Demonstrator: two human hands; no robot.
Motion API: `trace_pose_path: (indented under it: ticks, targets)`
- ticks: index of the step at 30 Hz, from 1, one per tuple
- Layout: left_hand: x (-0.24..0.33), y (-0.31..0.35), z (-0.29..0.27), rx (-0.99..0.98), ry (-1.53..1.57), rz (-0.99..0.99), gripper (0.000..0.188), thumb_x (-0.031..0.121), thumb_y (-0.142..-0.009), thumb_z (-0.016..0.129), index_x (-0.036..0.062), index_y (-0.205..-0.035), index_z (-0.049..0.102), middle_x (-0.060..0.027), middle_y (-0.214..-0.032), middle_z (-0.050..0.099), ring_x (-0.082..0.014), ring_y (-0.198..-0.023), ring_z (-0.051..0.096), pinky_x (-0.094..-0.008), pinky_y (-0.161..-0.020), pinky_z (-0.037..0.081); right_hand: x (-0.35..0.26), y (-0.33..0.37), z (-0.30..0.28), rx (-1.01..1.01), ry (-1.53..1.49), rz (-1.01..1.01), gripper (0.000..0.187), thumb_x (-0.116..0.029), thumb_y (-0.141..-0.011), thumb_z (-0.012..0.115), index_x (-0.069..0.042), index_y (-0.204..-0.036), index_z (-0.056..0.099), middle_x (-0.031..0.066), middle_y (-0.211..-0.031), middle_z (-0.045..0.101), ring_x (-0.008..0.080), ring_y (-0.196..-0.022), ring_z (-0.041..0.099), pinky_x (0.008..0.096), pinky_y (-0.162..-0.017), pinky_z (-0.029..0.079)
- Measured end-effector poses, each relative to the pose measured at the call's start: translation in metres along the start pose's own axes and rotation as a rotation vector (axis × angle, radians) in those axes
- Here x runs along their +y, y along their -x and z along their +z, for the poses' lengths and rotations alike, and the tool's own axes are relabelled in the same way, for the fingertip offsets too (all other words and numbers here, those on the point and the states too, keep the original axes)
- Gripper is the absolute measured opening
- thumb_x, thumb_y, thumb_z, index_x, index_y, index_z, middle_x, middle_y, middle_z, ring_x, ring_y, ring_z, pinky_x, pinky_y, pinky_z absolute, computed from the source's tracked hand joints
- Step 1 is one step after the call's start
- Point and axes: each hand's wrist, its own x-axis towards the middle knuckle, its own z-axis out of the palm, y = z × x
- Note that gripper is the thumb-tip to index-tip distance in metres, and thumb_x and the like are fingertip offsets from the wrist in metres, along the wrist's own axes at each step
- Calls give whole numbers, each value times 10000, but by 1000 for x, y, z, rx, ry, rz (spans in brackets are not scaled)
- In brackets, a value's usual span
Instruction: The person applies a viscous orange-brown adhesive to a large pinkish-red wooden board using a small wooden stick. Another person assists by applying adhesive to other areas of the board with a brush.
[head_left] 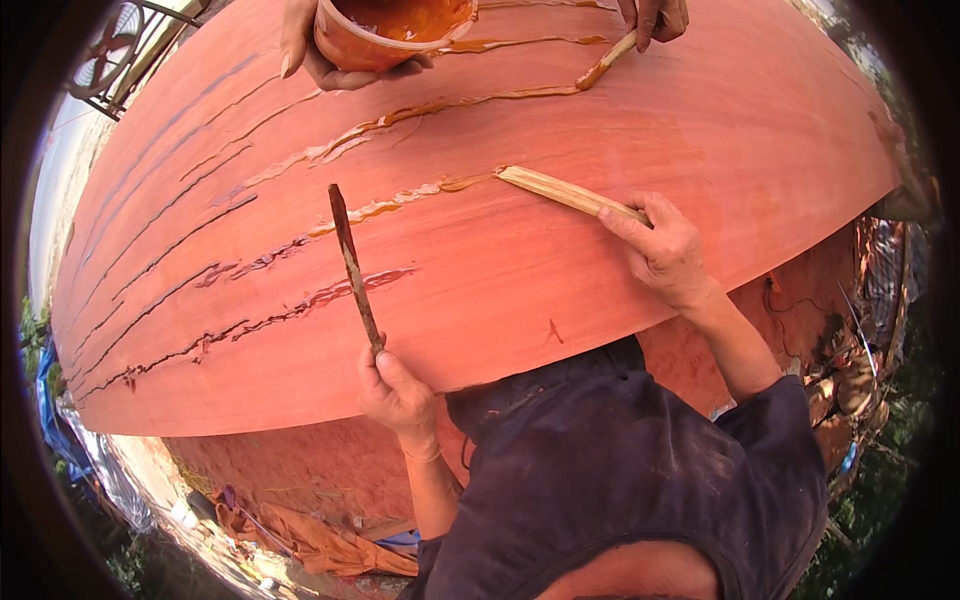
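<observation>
Pale wooden stick (562, 192) extends up-left beyond the right hand's (665, 250) fingers, clamped on its near end; its tip meets an orange paste bead (465, 184). Left-hand (397, 392) fingers pinch a dark stick (353, 262) above the reddish curved surface (500, 270).

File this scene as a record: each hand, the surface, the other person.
Left hand: thin dark stick, held near its lower end
Right hand: pale wooden stick, tip at the end of an orange streak
Work surface: curved, reddish, with dark lines
Other person: one hand cups a tub, the other hand grips a smeared stick
</observation>
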Motion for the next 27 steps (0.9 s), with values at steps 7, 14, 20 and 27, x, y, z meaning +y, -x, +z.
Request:
trace_pose_path:
  ticks: [7,14,20,27]
  targets:
    - [-6,0,0,-30,11,-18,296,146,-1004,490,-76,-1129,640,-94,-910,646,-160,-813,584,-280,-732,457,-25,13,5,163,-396,225,342,101,-816,634,-8,-1137,675,134,-861,618,245,-721,603,330,-594,477]
    - [-14,0,3,17,21,73,295,164,-1016,501,-70,-1120,649,53,-703,458,-37,-625,387,-196,-573,312,-60,7,35,93,-507,203,311,89,-862,640,3,-1159,675,121,-880,645,202,-717,602,286,-599,476]
    - [-15,-1,6,48,29,116,302,169,-1018,503,-72,-1136,643,39,-728,493,-44,-633,400,-202,-581,330,-60,4,43,142,-464,187,292,54,-866,630,-10,-1146,684,129,-862,604,236,-686,594,312,-590,468]
    - [-14,0,3,23,24,78,310,162,-1018,495,-81,-1155,631,-54,-938,657,-54,-664,447,-221,-608,386,-48,4,41,131,-779,574,242,-6,-937,589,31,-1164,667,56,-836,641,108,-703,578,238,-557,442]
